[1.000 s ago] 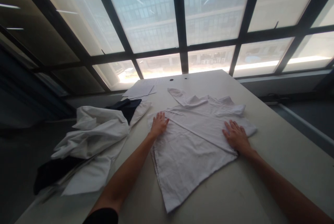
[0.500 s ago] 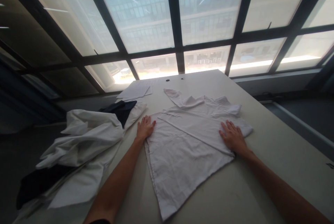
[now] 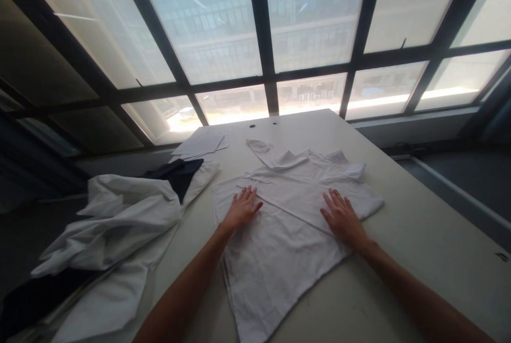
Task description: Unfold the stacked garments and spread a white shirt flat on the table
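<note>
A white shirt lies spread on the table, its lower part broad and fairly flat toward me. At the far side its collar and sleeves are bunched, and a long diagonal fold crosses the middle. My left hand rests flat on the cloth left of that fold, fingers spread. On the right part of the shirt, my right hand lies palm down with its fingers apart. Neither hand grips the fabric.
White and dark clothes lie heaped along the table's left side. Sheets of paper are at the far left corner. The white table reaches to tall windows with dark frames.
My left hand has moved from the shirt's left edge inward onto the cloth. My right hand has shifted slightly left. The view has moved a little.
</note>
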Tool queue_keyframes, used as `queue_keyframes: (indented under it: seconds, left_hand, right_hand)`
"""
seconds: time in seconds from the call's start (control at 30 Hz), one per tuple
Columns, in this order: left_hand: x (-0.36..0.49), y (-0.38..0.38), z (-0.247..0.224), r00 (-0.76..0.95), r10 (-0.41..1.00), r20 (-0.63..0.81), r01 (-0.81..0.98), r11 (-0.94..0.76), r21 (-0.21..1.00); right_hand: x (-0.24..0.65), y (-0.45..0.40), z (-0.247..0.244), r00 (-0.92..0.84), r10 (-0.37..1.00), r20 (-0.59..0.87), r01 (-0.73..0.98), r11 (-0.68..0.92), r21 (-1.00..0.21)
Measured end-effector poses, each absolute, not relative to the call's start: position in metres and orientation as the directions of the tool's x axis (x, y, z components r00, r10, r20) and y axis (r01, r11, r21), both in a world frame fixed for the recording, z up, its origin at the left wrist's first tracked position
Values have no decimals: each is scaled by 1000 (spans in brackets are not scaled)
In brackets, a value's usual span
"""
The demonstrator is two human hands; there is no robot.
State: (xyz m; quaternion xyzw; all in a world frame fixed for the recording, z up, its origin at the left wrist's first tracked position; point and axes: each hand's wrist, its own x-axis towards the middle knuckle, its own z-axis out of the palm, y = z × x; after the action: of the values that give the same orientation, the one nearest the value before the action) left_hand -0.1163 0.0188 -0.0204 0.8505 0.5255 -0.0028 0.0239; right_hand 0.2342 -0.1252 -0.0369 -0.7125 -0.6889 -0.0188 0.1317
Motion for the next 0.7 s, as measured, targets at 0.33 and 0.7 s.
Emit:
queue_keyframes:
  seconds: [0.33, 0.7]
  left_hand:
    - [-107, 12, -37, 366, 914, 175, 911, -391, 135]
    - [-137, 64, -3, 342, 904, 256, 905, -390, 168]
  right_hand:
    - [225, -141, -23, -233, 935, 267, 917, 303, -259]
    - [198, -162, 12, -238, 966, 102, 966, 247, -80]
